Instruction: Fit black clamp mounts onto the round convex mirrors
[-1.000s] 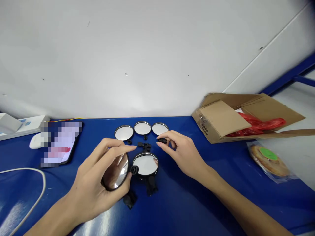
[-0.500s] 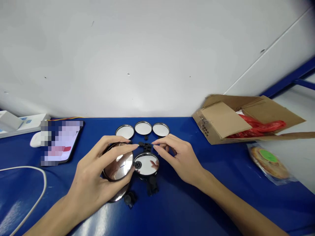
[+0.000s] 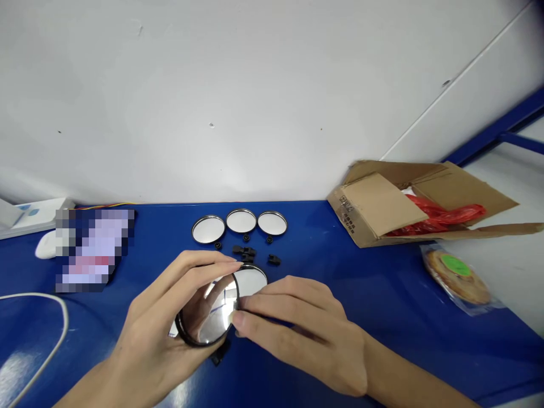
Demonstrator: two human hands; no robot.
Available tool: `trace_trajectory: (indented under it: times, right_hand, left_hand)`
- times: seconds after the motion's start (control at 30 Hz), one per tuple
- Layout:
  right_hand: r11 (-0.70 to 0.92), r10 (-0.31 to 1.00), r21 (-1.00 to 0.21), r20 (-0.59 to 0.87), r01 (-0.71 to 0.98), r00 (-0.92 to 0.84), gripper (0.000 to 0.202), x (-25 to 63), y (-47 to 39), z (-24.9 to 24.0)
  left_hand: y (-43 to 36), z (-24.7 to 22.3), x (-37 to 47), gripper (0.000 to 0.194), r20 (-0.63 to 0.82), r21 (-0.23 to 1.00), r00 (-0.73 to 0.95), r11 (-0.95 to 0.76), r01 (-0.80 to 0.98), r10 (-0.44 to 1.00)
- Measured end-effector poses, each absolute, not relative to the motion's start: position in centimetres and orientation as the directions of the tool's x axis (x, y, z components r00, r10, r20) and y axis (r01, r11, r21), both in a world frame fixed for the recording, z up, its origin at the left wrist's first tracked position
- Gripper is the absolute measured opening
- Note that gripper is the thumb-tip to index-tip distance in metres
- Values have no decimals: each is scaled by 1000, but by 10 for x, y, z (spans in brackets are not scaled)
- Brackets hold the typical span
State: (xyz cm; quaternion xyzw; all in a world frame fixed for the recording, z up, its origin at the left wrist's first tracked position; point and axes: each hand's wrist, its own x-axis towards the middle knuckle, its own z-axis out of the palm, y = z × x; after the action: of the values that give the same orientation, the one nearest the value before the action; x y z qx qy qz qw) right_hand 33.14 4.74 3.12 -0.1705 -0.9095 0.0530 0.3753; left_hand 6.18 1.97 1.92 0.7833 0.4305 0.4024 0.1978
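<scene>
My left hand [image 3: 157,323] is closed around the rim of a round mirror [image 3: 210,311] with a black edge, tilted above the table. At that mirror's right edge, my right hand [image 3: 306,328] has its thumb and fingers pinched together. Whatever lies between those fingers is hidden. Just behind the hands lies another round mirror [image 3: 251,277], partly covered. A black clip [image 3: 219,354] shows below the held mirror. Farther back are small black plastic clips [image 3: 245,251] and a single black clip [image 3: 274,260].
Three round mirrors [image 3: 241,221] lie in a row near the wall, with small black knobs at their edges. An open cardboard box [image 3: 382,209] holds red plastic. A wrapped round pastry [image 3: 459,277] is at right. At left are a phone [image 3: 97,243] and a white cable [image 3: 63,317].
My right hand has moved from beside the black clips toward me, onto the held mirror's right edge. My left hand has come slightly lower with the mirror.
</scene>
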Motion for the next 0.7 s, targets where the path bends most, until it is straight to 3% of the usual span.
trace_trajectory:
  times: [0.13, 0.3, 0.4, 0.6, 0.7]
  right_hand:
    - [946, 288, -121, 744, 302, -603, 26, 334, 52, 25]
    - [826, 400, -158, 841, 541, -366, 33, 342, 88, 9]
    - [723, 449, -83, 811, 686, -375, 22, 351, 113, -3]
    - [703, 499, -45, 742, 710, -448, 11, 359, 132, -21]
    - [698, 521, -51, 720, 714, -458, 10, 358, 134, -25]
  left_hand:
    - [24, 21, 61, 65, 397, 714, 239, -462, 527, 886]
    - [38, 31, 40, 90, 270, 714, 159, -308, 629, 950]
    - [48, 38, 17, 90, 77, 695, 260, -238, 678, 963]
    - [57, 36, -18, 110, -242, 684, 537, -250, 685, 808]
    - [55, 28, -19, 110, -241, 650, 554, -292, 702, 797]
